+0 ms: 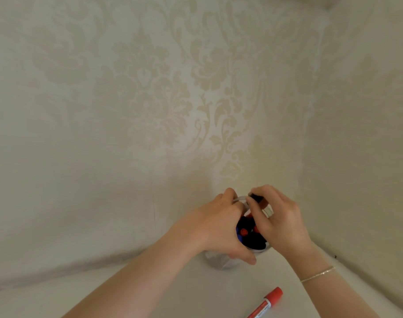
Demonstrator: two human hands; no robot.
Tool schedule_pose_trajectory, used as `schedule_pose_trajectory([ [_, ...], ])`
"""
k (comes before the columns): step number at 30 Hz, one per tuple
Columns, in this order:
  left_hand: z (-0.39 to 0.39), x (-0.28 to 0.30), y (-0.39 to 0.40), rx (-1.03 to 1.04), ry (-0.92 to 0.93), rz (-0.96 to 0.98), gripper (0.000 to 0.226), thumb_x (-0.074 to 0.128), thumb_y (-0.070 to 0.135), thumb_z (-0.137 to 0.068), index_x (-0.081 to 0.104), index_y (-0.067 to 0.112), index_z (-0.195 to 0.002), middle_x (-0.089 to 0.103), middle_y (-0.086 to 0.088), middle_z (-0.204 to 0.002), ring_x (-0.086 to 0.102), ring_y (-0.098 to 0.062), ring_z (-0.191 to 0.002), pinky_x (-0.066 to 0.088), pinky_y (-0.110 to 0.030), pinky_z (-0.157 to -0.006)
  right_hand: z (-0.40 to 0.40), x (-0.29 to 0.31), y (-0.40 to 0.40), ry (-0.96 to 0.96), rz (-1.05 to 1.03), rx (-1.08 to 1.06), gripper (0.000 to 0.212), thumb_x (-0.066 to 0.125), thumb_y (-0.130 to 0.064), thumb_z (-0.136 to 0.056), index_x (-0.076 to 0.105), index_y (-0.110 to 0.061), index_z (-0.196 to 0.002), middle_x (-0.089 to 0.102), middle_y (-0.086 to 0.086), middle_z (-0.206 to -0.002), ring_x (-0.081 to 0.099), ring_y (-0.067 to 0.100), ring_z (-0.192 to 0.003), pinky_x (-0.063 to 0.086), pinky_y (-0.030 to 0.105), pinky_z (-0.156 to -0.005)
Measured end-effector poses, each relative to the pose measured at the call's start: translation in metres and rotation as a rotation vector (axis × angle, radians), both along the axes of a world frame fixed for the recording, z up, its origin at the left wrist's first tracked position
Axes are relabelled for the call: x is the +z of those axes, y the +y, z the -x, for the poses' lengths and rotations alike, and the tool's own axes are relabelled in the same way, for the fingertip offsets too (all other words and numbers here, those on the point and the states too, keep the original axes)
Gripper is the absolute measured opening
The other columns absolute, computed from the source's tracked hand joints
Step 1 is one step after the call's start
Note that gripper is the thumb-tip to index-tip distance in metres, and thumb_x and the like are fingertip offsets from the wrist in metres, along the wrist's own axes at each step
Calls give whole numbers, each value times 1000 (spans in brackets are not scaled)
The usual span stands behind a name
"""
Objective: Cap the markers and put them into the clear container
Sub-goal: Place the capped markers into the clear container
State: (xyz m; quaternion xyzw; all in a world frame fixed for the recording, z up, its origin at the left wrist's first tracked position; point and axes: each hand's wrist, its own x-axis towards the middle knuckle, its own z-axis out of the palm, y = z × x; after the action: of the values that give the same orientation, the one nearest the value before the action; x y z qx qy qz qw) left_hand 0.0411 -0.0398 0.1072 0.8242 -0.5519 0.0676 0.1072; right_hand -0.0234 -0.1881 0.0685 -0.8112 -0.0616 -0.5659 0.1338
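Over the clear container [221, 260], right hand [278, 216] pinching black marker [256, 198] upright, left hand [221, 226] gripping rim.

A clear container [221, 260] on a white table [150, 292] is gripped by the left hand [221, 226]. Capped markers [251, 235] are packed inside. A black marker [256, 198] is pinched at its rim by the right hand [280, 219]. A red marker [266, 302] lies at 5 o'clock.

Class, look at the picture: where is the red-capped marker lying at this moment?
The red-capped marker lies on the white table at the bottom right of the head view, below the right hand and apart from the clear container.
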Motion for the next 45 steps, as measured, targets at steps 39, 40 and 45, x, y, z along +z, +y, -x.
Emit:
schedule_pose_trajectory([
  [39, 2, -3, 7, 71, 49, 37, 73, 76, 61, -61, 51, 32, -123, 31, 10, -116, 56, -12, -90, 52, -30, -78, 68, 28, -37, 1022, -743, 286, 12, 73, 0, -74, 63, -2, -79, 72, 9, -81, 64, 18, -70, 53, 28, -65],
  [40, 3, -2, 7, 74, 44, 40, 74, 76, 61, -61, 51, 31, -123, 31, 10, -115, 56, -12, -89, 52, -30, -77, 74, 41, -37, 953, -789, 346, 13, 71, 2, -75, 59, 0, -80, 72, 12, -85, 63, 20, -69, 51, 29, -61],
  [45, 4, -2, 8, 78, 29, 37, 78, 76, 62, -61, 48, 27, -126, 31, 10, -117, 56, -13, -92, 53, -31, -79, 79, 77, -29, 409, -932, 538, 9, 55, 8, -84, 53, -1, -82, 71, 23, -83, 54, 23, -53, 45, 27, -49],
])
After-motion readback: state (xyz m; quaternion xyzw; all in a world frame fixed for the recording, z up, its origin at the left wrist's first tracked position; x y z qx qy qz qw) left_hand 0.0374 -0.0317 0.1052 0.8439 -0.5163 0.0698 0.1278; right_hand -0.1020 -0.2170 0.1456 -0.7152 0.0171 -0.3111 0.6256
